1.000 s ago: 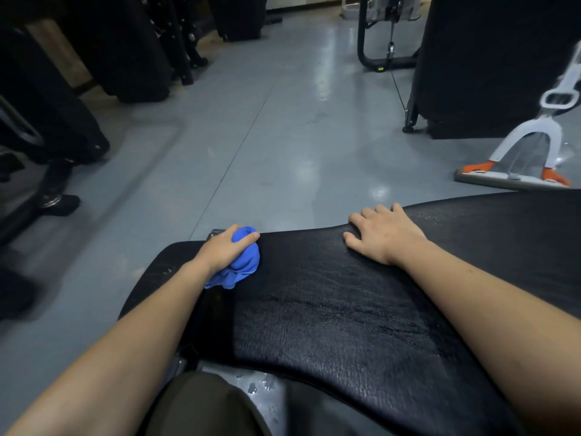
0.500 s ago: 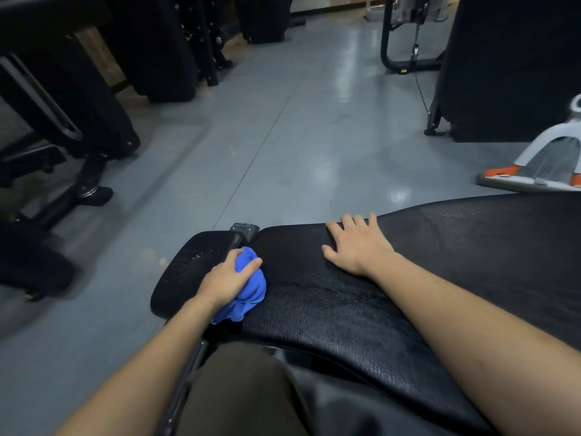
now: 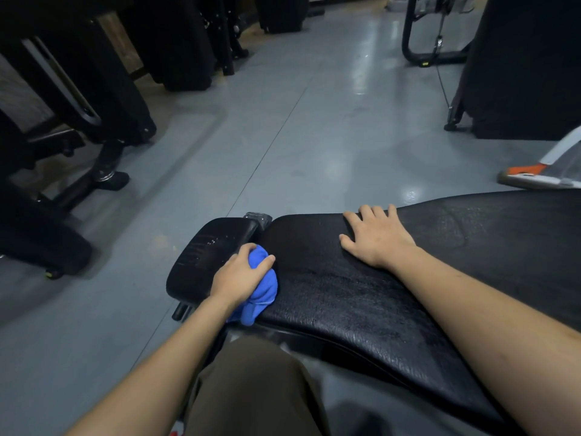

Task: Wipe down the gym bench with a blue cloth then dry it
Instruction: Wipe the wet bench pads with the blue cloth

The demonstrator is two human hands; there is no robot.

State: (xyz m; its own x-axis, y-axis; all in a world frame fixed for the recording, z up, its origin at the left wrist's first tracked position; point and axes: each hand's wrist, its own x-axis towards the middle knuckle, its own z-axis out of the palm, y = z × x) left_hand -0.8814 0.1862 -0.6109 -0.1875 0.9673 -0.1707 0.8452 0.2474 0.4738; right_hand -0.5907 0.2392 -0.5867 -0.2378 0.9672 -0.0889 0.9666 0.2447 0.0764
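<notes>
Left hand [image 3: 237, 276] grips the bunched blue cloth [image 3: 262, 289], fingers curled over it, at the gap between the small seat pad [image 3: 204, 259] and the long bench pad [image 3: 339, 297]. Right hand [image 3: 375, 240] rests flat, fingers straight, on the long pad's far edge.

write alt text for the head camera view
A person's left hand grips a bunched blue cloth at the gap between a black padded gym bench's seat and back pads, while the right hand rests flat on the back pad, above a grey floor.
</notes>
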